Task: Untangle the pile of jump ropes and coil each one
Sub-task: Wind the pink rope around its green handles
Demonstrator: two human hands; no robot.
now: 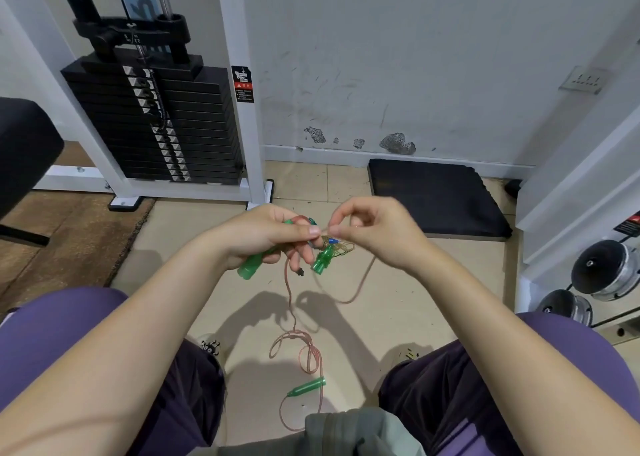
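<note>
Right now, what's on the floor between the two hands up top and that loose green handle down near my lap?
In the head view, only loops of pink rope lie between the hands and the loose green handle, over bare floor.

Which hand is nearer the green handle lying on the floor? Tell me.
Left, narrowly. The left hand is raised above the green handle, slightly to its left; the right hand is at similar height, further off to its right.

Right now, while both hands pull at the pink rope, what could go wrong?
1. The left hand and right hand pinch the pink rope close together; hard pulling may tighten the tangle.
2. The loose green handle on the floor could snag the slack loops beside it.
</note>
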